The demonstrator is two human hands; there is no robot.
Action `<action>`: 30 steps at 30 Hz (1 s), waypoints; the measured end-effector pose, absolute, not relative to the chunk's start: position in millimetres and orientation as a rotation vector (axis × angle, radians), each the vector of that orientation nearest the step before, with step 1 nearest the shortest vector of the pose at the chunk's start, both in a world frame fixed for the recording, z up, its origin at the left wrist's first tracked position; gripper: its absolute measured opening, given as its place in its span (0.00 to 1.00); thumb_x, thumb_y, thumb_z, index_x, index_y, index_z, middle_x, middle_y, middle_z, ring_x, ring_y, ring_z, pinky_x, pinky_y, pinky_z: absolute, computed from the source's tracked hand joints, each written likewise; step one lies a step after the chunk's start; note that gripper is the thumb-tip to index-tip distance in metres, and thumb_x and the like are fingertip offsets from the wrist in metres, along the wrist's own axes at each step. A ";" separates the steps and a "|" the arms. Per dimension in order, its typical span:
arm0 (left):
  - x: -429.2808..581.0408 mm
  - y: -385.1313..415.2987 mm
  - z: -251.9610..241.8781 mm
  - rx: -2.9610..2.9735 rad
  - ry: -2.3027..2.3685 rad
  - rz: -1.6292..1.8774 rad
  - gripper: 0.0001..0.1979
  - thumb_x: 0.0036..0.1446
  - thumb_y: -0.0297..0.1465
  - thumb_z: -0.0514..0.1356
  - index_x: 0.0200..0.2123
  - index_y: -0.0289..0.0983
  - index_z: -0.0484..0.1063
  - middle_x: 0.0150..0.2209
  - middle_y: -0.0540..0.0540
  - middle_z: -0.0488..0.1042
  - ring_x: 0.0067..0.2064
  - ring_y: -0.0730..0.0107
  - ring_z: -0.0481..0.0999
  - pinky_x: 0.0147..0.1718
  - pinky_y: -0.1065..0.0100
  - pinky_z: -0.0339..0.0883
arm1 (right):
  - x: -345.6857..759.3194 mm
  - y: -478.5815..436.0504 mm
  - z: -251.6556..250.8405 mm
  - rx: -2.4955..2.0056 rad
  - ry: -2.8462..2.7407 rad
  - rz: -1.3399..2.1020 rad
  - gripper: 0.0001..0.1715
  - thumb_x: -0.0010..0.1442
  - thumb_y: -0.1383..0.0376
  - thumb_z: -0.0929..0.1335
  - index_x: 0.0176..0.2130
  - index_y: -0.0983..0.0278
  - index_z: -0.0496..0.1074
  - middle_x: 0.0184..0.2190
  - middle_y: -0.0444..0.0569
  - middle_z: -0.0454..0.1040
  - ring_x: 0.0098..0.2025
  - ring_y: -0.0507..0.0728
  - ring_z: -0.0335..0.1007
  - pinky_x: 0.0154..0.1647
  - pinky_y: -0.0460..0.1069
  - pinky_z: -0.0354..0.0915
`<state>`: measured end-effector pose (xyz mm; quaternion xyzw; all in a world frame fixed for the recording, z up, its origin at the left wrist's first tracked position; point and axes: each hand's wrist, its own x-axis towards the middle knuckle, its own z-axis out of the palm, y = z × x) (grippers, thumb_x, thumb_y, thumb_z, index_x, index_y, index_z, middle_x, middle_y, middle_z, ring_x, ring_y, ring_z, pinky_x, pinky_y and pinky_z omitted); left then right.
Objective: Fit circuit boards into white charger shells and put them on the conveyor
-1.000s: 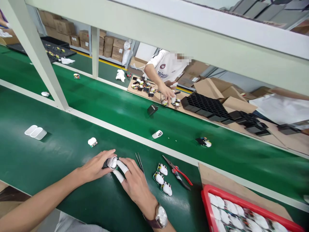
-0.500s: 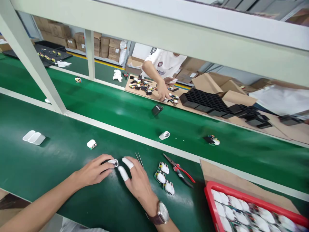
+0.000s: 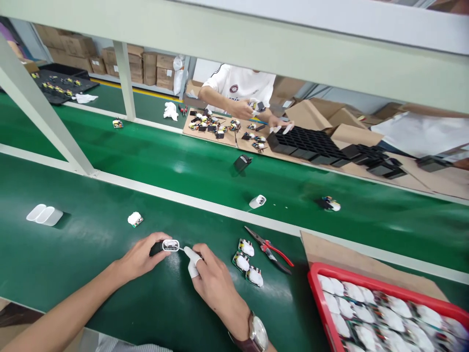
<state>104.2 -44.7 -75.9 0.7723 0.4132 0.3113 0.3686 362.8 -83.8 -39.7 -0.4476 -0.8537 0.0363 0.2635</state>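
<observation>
Between the fingers of my left hand [image 3: 138, 256] is a small white plastic housing [image 3: 170, 246], its open end facing me, with dark and white parts showing inside. My right hand [image 3: 216, 281], with white finger cots on two fingers and a watch at the wrist, pinches tweezers [image 3: 181, 249] mostly hidden by the fingers. Their tip meets the housing's right rim; whether it reaches inside I cannot tell. Right of this hand lie three small circuit boards [image 3: 242, 261] topped with white. Beside them rest red-and-black-handled pliers [image 3: 269, 249]. Another board [image 3: 135, 219] lies beyond my left hand.
Two white housings [image 3: 44, 215] stand at left. A red tray [image 3: 318, 293] of white-topped boards fills the lower right. The green conveyor [image 3: 176, 166] carries a black case [image 3: 242, 163], a white housing [image 3: 258, 201] and boards. Across it a co-worker [image 3: 242, 93] handles parts beside black trays.
My right hand has picked up the tweezers from the table and brought them to the housing. My left hand has turned the housing's opening toward me. Conveyor items have shifted slightly right.
</observation>
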 end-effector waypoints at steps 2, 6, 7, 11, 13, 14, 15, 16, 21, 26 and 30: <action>102.9 -46.5 -78.3 1.951 1.116 0.756 0.19 0.71 0.34 0.62 0.62 0.47 0.64 0.59 0.46 0.78 0.60 0.60 0.80 0.57 0.60 0.77 | 360.1 -80.8 -38.4 -1.224 -2.330 0.030 0.15 0.61 0.80 0.61 0.38 0.62 0.70 0.45 0.55 0.72 0.36 0.57 0.71 0.34 0.52 0.74; 102.8 -46.9 -80.4 1.925 1.126 0.755 0.22 0.70 0.35 0.63 0.64 0.47 0.61 0.59 0.47 0.79 0.62 0.60 0.79 0.58 0.60 0.76 | 360.3 -75.9 -39.9 -1.255 -2.359 -0.012 0.16 0.58 0.81 0.62 0.35 0.61 0.68 0.44 0.54 0.71 0.37 0.58 0.71 0.34 0.51 0.73; 103.1 -46.6 -80.5 1.920 1.127 0.755 0.23 0.70 0.35 0.63 0.64 0.47 0.60 0.58 0.47 0.80 0.62 0.60 0.79 0.58 0.59 0.76 | 360.0 -75.3 -40.0 -1.254 -2.363 -0.007 0.16 0.57 0.81 0.62 0.35 0.62 0.68 0.44 0.54 0.71 0.37 0.58 0.71 0.34 0.51 0.73; 103.4 -45.9 -80.8 1.909 1.120 0.745 0.24 0.70 0.35 0.62 0.65 0.47 0.57 0.59 0.47 0.80 0.62 0.60 0.79 0.59 0.58 0.76 | 355.5 -72.1 -37.5 -1.228 -2.397 0.051 0.15 0.58 0.81 0.63 0.36 0.62 0.69 0.46 0.55 0.71 0.39 0.58 0.71 0.36 0.52 0.74; 103.1 -46.0 -81.1 1.904 1.111 0.740 0.24 0.70 0.35 0.62 0.65 0.48 0.56 0.59 0.47 0.80 0.62 0.60 0.79 0.59 0.58 0.76 | 353.0 -68.4 -35.4 -1.206 -2.430 0.080 0.14 0.57 0.80 0.64 0.35 0.62 0.69 0.46 0.54 0.71 0.39 0.58 0.71 0.37 0.53 0.74; 102.9 -46.2 -81.3 1.901 1.107 0.742 0.25 0.70 0.35 0.62 0.64 0.48 0.56 0.58 0.47 0.80 0.62 0.60 0.79 0.59 0.58 0.76 | 352.1 -66.0 -34.3 -1.193 -2.448 0.088 0.14 0.57 0.80 0.64 0.34 0.62 0.68 0.45 0.54 0.71 0.40 0.58 0.71 0.37 0.53 0.74; 102.8 -46.3 -81.4 1.898 1.104 0.746 0.25 0.70 0.35 0.62 0.64 0.48 0.56 0.58 0.47 0.80 0.61 0.61 0.80 0.58 0.58 0.76 | 351.7 -63.4 -33.0 -1.177 -2.465 0.091 0.14 0.57 0.80 0.64 0.33 0.61 0.68 0.45 0.54 0.71 0.40 0.59 0.71 0.37 0.53 0.74; 102.7 -46.5 -81.4 1.895 1.105 0.751 0.24 0.70 0.34 0.63 0.64 0.48 0.57 0.58 0.47 0.80 0.61 0.60 0.80 0.58 0.58 0.77 | 351.8 -60.9 -31.5 -1.158 -2.482 0.094 0.14 0.56 0.80 0.64 0.33 0.61 0.68 0.45 0.54 0.71 0.40 0.58 0.71 0.37 0.53 0.74; 103.7 -46.8 -79.3 1.912 1.088 0.802 0.23 0.70 0.32 0.63 0.63 0.47 0.60 0.58 0.45 0.80 0.60 0.60 0.81 0.55 0.61 0.79 | 359.5 -53.0 -21.3 -1.089 -2.526 0.068 0.14 0.58 0.80 0.64 0.30 0.62 0.68 0.44 0.53 0.72 0.39 0.58 0.70 0.36 0.53 0.72; 105.8 -45.2 -75.8 1.976 1.041 0.872 0.19 0.70 0.32 0.63 0.60 0.46 0.65 0.56 0.45 0.80 0.57 0.60 0.82 0.53 0.62 0.80 | 363.4 -54.3 -12.9 -1.093 -2.560 0.007 0.14 0.57 0.80 0.65 0.29 0.62 0.69 0.42 0.53 0.72 0.38 0.58 0.68 0.35 0.53 0.71; 106.3 -45.0 -75.1 2.000 1.047 0.881 0.19 0.70 0.31 0.63 0.61 0.45 0.65 0.56 0.44 0.80 0.56 0.61 0.83 0.52 0.62 0.81 | 354.3 -54.1 -13.4 -1.100 -2.587 0.007 0.14 0.56 0.81 0.66 0.29 0.62 0.69 0.41 0.51 0.73 0.37 0.58 0.68 0.35 0.53 0.70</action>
